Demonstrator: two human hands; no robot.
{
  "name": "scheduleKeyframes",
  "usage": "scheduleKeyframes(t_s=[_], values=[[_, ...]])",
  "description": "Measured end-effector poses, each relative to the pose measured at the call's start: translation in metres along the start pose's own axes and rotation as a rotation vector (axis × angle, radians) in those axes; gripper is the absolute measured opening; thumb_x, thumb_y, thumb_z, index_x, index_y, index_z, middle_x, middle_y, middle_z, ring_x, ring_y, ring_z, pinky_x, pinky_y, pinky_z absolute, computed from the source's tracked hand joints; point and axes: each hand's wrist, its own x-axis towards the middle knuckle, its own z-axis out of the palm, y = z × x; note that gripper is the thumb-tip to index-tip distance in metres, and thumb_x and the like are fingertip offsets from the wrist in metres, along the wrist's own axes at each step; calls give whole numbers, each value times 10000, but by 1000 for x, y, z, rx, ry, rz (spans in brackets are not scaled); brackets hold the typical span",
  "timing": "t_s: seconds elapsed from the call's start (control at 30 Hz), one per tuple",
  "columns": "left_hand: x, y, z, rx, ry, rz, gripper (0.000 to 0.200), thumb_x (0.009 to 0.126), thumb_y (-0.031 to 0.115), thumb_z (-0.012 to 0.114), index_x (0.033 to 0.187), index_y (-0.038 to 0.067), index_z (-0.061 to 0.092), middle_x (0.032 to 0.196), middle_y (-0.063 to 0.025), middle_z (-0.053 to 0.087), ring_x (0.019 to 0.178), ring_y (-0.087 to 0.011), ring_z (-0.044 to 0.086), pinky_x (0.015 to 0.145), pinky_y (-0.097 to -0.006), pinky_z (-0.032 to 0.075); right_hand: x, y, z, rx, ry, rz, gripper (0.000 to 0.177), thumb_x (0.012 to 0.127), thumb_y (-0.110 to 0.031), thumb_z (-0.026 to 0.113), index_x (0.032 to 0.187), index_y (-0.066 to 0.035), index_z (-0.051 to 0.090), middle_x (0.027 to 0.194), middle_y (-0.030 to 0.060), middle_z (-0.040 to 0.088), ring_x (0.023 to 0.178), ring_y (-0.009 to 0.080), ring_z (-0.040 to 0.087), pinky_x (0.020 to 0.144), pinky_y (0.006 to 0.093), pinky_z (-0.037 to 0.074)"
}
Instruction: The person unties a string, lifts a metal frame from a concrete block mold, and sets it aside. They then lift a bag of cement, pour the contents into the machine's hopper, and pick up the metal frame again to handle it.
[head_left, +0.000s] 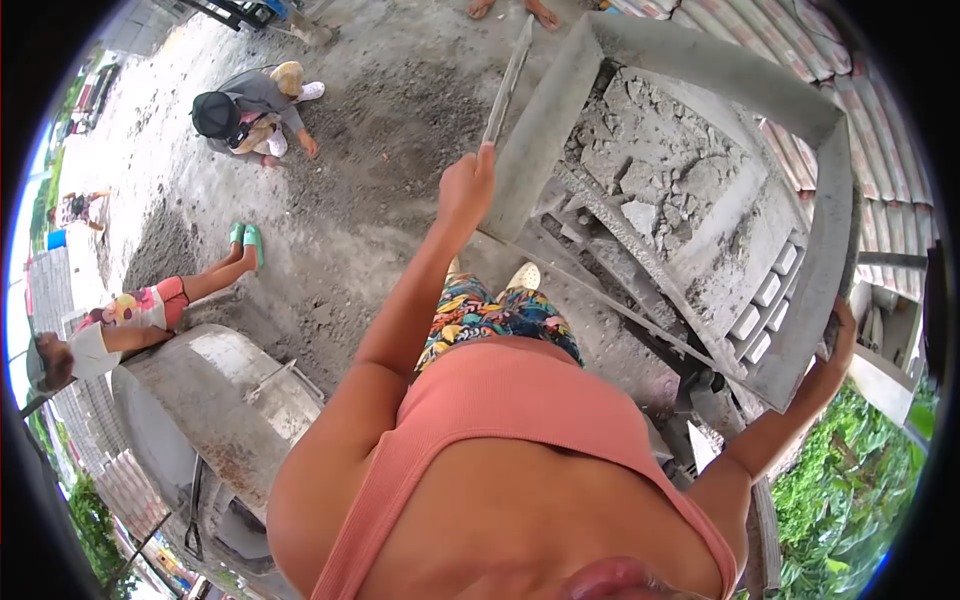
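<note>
My left hand (468,190) is closed around the lower end of a long, cement-stained wooden stick (510,80), which points up and away from me beside a grey rectangular frame (540,125). On the right, my right hand (840,335) grips the frame's outer edge near its near corner; some of its fingers are hidden behind the rim. Inside the frame lies a crumbly grey cement mix (670,150) on a flat plate. Toward the near end of the plate shows a mould (765,305) with several pale rectangular blocks in rows.
A person (250,110) squats over dark gravel on the ground at upper left. Another person in green clogs (245,245) leans on a large cement-caked drum (220,400). Bare feet (515,10) show at the top. Corrugated sheets (890,150) and green plants (850,480) border the right.
</note>
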Motion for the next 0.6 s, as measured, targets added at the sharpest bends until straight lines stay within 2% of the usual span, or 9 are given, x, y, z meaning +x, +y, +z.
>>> scheduleKeyframes(t_s=[0.1,0.13,0.27,0.4,0.5,0.57,0.6], values=[[10,-4,2,54,-19,25,605,903,485,336,705,-45,549,743,-274,563,771,-450,533,699,-487,395,15,-2,-29,138,-75,160,251,831,-234,542,905,-5,613,753,35,603,631,125,569,578,236,461],[11,-1,-1,57,-46,-4,622,900,501,332,711,-49,553,747,-276,564,779,-450,534,700,-488,397,-18,-25,20,194,47,84,102,791,-133,603,795,-38,565,596,-26,475,473,61,433,449,195,372],[16,-2,-6,59,-77,-7,659,897,531,312,731,-55,563,765,-281,566,787,-448,541,694,-489,402,-63,-56,63,188,99,4,94,789,-101,611,789,-52,531,589,-39,453,462,31,401,413,163,314],[31,-28,-13,0,-83,79,668,896,540,306,710,-50,558,736,-276,556,744,-442,539,668,-480,399,-102,-64,79,215,79,-43,107,789,-104,610,809,-35,531,600,-35,452,463,36,398,408,158,306],[33,-44,-38,-74,-148,63,676,897,546,301,667,-49,527,676,-266,527,683,-431,522,637,-470,385,-149,-70,109,190,105,-70,113,790,-116,610,784,-49,519,598,-33,447,467,37,400,408,155,305],[34,-64,-62,-89,-119,80,681,900,545,296,643,-52,498,629,-253,498,646,-421,500,616,-464,374,-186,-77,146,163,213,-84,121,791,-130,609,773,-57,513,601,-31,450,456,32,392,399,155,300],[34,-73,-76,-105,-126,64,664,908,530,293,643,-50,478,604,-230,470,593,-376,471,602,-456,368,-198,-76,157,130,216,-78,122,794,-144,606,777,-62,517,599,-34,452,450,29,390,394,154,296]])
